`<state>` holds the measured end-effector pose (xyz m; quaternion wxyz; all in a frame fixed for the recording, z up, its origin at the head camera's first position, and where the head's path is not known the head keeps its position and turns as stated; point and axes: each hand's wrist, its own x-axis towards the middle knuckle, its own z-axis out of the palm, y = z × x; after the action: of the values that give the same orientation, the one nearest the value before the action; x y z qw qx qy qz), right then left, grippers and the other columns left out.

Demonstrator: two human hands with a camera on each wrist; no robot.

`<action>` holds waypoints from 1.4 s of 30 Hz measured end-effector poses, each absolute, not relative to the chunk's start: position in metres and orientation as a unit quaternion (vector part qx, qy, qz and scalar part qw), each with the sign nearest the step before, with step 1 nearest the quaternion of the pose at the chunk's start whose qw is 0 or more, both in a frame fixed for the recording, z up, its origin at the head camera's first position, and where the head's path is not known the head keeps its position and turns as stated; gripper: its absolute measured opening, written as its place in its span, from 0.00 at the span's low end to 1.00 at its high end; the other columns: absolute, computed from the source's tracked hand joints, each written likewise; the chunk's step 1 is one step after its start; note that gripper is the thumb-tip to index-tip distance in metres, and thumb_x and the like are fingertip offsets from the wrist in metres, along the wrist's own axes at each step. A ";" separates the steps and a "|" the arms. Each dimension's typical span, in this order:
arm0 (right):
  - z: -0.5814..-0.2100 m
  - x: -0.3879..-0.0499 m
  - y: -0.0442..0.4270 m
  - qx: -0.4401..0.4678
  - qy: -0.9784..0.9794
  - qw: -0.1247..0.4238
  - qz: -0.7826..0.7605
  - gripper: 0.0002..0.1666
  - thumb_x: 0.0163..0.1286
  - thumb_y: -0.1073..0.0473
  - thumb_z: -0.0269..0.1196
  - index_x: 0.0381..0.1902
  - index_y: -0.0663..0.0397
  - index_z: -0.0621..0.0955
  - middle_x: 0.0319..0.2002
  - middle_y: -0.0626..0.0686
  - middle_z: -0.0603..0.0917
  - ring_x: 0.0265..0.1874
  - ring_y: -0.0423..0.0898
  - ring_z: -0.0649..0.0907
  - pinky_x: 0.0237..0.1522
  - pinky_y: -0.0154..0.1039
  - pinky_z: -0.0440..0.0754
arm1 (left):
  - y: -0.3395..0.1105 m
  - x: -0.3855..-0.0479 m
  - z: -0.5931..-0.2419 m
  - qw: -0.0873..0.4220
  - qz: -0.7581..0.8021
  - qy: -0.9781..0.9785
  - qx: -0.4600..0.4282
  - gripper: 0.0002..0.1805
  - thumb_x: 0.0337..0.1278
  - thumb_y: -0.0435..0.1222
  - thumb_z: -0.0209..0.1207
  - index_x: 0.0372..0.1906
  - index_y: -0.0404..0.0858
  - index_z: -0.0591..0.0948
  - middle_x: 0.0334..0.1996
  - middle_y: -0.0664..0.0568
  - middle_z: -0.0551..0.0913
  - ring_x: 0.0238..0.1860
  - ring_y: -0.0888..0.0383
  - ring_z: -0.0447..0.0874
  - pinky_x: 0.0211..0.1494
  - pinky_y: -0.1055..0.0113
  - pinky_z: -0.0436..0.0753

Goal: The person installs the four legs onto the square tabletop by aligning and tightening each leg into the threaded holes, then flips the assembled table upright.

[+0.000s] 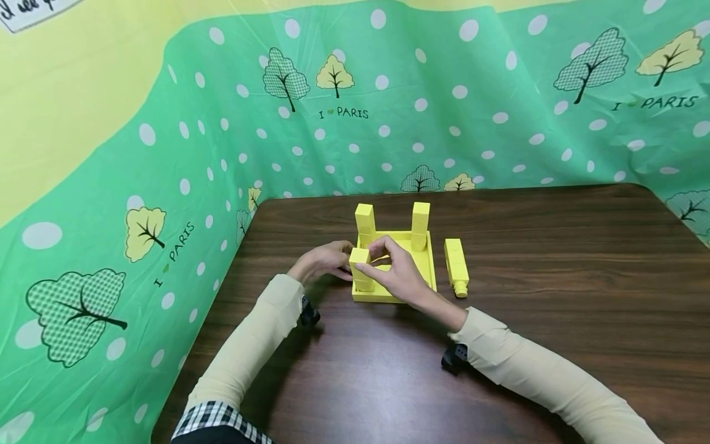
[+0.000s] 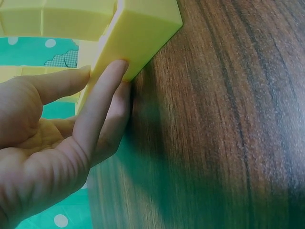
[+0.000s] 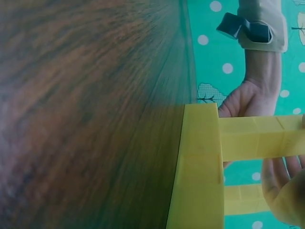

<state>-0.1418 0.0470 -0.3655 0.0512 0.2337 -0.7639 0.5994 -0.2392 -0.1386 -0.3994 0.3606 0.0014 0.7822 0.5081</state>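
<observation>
A yellow tray-shaped base (image 1: 383,296) with upright square legs lies on the table, like a small toy table turned upside down. My right hand (image 1: 400,275) pinches the upper part of the front left leg (image 1: 363,281) between thumb and fingers. That leg stands upright on the base's corner. At the left side of the base is my left hand (image 1: 326,259); its fairly straight fingers (image 2: 102,102) press against the outer wall. Two more legs, a back left one (image 1: 365,217) and a back right one (image 1: 420,216), rise from the far corners.
To the right of the base, a loose yellow leg (image 1: 457,262) lies on the brown wooden table (image 1: 554,296), its narrow stepped end toward me. A green dotted cloth (image 1: 383,148) hangs behind and along the left of the table.
</observation>
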 end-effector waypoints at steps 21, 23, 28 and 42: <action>-0.385 -0.168 0.070 0.215 -0.761 0.050 0.610 0.13 0.66 0.55 0.64 0.45 0.55 0.78 0.43 0.52 0.81 0.45 0.46 0.82 0.49 0.44 0.84 | -0.139 -0.240 -0.398 0.362 0.512 0.779 0.006 0.20 0.68 0.26 0.47 0.63 0.31 0.63 0.49 0.38 0.73 0.42 0.50 0.79 0.47 0.61 0.87; -0.381 -0.170 0.075 0.210 -0.759 0.047 0.615 0.15 0.67 0.55 0.64 0.47 0.58 0.77 0.44 0.53 0.81 0.46 0.46 0.82 0.49 0.42 0.84 | -0.139 -0.241 -0.398 0.362 0.510 0.780 0.005 0.20 0.68 0.26 0.46 0.63 0.31 0.63 0.48 0.38 0.72 0.42 0.51 0.78 0.47 0.61 0.87; -0.371 -0.173 0.090 0.192 -0.759 0.042 0.621 0.17 0.67 0.55 0.63 0.50 0.58 0.77 0.47 0.55 0.80 0.46 0.43 0.81 0.47 0.31 0.83 | -0.140 -0.241 -0.398 0.363 0.506 0.782 0.008 0.20 0.67 0.25 0.44 0.63 0.31 0.63 0.44 0.40 0.73 0.39 0.52 0.77 0.47 0.61 0.87; -0.359 -0.176 0.130 0.159 -0.752 0.027 0.639 0.22 0.70 0.56 0.60 0.57 0.61 0.73 0.49 0.59 0.79 0.46 0.44 0.82 0.46 0.30 0.83 | -0.139 -0.240 -0.400 0.367 0.504 0.782 0.014 0.19 0.69 0.26 0.45 0.63 0.31 0.64 0.50 0.38 0.72 0.44 0.50 0.79 0.48 0.60 0.86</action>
<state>-0.1757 0.1301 -0.3592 0.0274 0.1585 -0.7521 0.6391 -0.2399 -0.1394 -0.3996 0.3666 0.0143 0.7816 0.5044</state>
